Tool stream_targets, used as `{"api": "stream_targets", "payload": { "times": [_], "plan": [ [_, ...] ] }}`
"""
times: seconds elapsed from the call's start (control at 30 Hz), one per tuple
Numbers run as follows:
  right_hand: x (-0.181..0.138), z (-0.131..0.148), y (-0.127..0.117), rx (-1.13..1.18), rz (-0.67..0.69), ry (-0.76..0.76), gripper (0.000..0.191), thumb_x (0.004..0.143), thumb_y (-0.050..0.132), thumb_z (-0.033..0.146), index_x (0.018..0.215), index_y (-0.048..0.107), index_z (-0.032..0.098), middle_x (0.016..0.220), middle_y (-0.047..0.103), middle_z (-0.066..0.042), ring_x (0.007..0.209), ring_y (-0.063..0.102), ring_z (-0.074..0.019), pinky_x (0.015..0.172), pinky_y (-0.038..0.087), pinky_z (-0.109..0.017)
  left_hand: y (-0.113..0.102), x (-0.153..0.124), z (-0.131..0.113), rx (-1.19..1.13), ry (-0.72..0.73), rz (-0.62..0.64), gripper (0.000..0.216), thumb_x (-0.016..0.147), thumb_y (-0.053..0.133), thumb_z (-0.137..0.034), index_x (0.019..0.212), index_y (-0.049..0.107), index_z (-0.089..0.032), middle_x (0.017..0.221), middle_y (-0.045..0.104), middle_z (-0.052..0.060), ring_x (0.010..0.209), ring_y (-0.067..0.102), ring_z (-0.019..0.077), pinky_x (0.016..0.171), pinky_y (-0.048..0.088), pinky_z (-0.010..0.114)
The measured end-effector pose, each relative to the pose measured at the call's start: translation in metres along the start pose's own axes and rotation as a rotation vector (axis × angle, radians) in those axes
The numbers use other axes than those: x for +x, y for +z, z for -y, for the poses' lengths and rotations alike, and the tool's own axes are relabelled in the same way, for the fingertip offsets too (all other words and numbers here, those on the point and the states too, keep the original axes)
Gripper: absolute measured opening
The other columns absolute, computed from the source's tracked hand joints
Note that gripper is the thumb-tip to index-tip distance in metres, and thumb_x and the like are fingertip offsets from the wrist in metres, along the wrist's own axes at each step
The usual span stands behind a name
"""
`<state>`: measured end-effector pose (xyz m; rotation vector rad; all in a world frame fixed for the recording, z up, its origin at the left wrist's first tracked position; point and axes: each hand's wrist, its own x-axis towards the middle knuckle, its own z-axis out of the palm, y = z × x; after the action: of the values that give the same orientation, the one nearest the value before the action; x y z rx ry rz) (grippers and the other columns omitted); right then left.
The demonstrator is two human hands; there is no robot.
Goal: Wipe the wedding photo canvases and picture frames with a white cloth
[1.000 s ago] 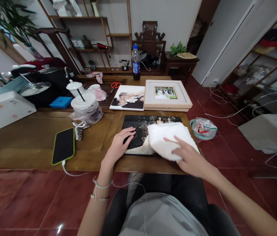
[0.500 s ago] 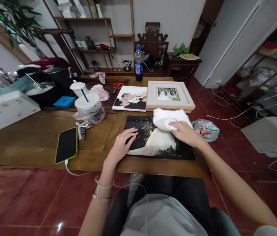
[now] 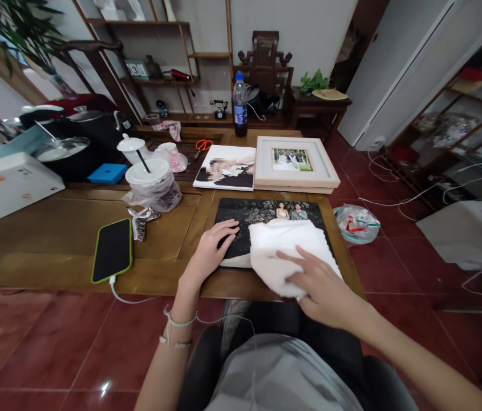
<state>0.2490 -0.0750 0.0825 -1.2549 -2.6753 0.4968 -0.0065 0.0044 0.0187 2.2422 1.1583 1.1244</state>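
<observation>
I have the left hand (image 3: pixel 211 251) laid on the left side of the dark photo panel (image 3: pixel 262 212), palm down, thumb spread away from the fingers; that grip is apart, clamped on nothing. The panel lies flat on the near part of the bench (image 3: pixel 172 277), right in front of the body, its two printed figures showing along the far edge.

My right hand (image 3: pixel 324 288) is on top of the folded white cloth (image 3: pixel 266 257), fingers spread across it, so I read this grip as apart too. The cloth covers much of the panel's right half, and its near side reaches past the panel's edge.

Just beyond the panel I see a smaller photo board (image 3: pixel 226 171) and a pale wooden frame (image 3: pixel 326 165) side by side, with a blue-capped bottle (image 3: pixel 240 108) behind them. Orange-handled scissors (image 3: pixel 202 146) lie near the board. Off to the left are a lidded cup (image 3: pixel 149 174) in a plastic bag and a green-edged phone (image 3: pixel 113 251), plugged into a white cable (image 3: pixel 126 298).
</observation>
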Motion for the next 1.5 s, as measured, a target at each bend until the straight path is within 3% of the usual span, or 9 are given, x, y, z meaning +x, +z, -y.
{"api": "stream_targets", "payload": {
  "times": [0.17,0.37,0.5,0.63,0.87,1.03,1.23,1.37,1.5],
  "plan": [
    [0.052,-0.048,-0.014,-0.069,-0.074,0.150,0.047,0.067,0.043,0.009,0.108,0.064,0.016,0.119,0.063,-0.012,0.119,0.050,-0.0312,0.099,0.037,-0.049,0.000,0.000,0.000,0.002,0.001,0.000,0.020,0.090,0.047,-0.020,0.099,0.065,-0.018,0.116,0.065,0.011,0.114,0.057,0.0219,0.098,0.046,0.045],
    [0.098,-0.087,-0.032,-0.029,-0.171,0.153,0.034,0.073,0.040,0.013,0.094,0.067,0.017,0.103,0.069,-0.007,0.096,0.060,-0.0274,0.093,0.039,-0.038,0.000,0.000,0.001,-0.003,0.006,-0.002,0.020,0.090,0.047,-0.021,0.099,0.065,-0.019,0.116,0.065,0.010,0.115,0.057,0.0221,0.098,0.046,0.046],
    [0.090,-0.073,-0.022,-0.067,-0.161,0.163,0.041,0.070,0.040,0.010,0.102,0.066,0.016,0.108,0.068,-0.008,0.105,0.057,-0.0292,0.100,0.034,-0.045,0.001,0.000,0.002,-0.005,0.006,-0.009,0.019,0.090,0.047,-0.020,0.097,0.065,-0.019,0.115,0.066,0.010,0.114,0.057,0.0219,0.097,0.047,0.045],
    [0.054,-0.029,-0.002,-0.074,-0.103,0.048,0.050,0.064,0.041,0.006,0.107,0.065,0.013,0.122,0.061,-0.012,0.126,0.042,-0.0287,0.108,0.024,-0.052,0.001,0.000,0.002,0.003,0.008,-0.008,0.019,0.090,0.049,-0.019,0.099,0.065,-0.018,0.116,0.065,0.011,0.114,0.057,0.0212,0.098,0.046,0.044],
    [-0.001,0.027,0.016,0.038,0.020,-0.100,0.046,0.055,0.043,0.005,0.091,0.070,0.016,0.141,0.043,-0.009,0.135,0.029,-0.0257,0.113,0.010,-0.053,0.000,0.000,0.000,0.006,-0.007,0.010,0.020,0.090,0.047,-0.019,0.097,0.066,-0.018,0.114,0.066,0.011,0.114,0.057,0.0221,0.098,0.046,0.044],
    [0.010,0.012,0.008,0.065,-0.016,-0.050,0.048,0.057,0.044,0.007,0.097,0.069,0.017,0.131,0.054,-0.012,0.127,0.043,-0.0231,0.113,0.018,-0.047,-0.001,0.000,0.000,0.005,-0.010,0.017,0.020,0.090,0.047,-0.020,0.097,0.066,-0.019,0.115,0.065,0.010,0.114,0.057,0.0225,0.098,0.046,0.045],
    [0.066,-0.036,-0.011,-0.019,-0.074,0.178,0.049,0.067,0.043,0.009,0.110,0.065,0.017,0.116,0.065,-0.008,0.120,0.049,-0.0307,0.099,0.038,-0.045,0.000,0.000,0.000,-0.002,-0.007,-0.005,0.020,0.090,0.048,-0.018,0.099,0.065,-0.018,0.115,0.065,0.011,0.114,0.057,0.0217,0.098,0.046,0.044],
    [0.102,-0.060,-0.021,-0.055,-0.155,0.179,0.044,0.069,0.040,0.008,0.101,0.067,0.018,0.106,0.070,-0.006,0.102,0.059,-0.0276,0.096,0.039,-0.040,-0.001,0.000,0.000,-0.004,-0.011,0.007,0.019,0.090,0.048,-0.018,0.097,0.066,-0.018,0.116,0.065,0.011,0.114,0.057,0.0218,0.098,0.046,0.043],
    [0.111,-0.055,-0.019,-0.079,-0.183,0.170,0.042,0.070,0.039,0.007,0.101,0.067,0.014,0.106,0.069,-0.009,0.098,0.060,-0.0276,0.100,0.034,-0.042,0.000,0.000,0.000,-0.005,-0.016,0.002,0.020,0.090,0.047,-0.019,0.096,0.066,-0.018,0.115,0.066,0.010,0.114,0.057,0.0219,0.098,0.046,0.044]
  ]
}}
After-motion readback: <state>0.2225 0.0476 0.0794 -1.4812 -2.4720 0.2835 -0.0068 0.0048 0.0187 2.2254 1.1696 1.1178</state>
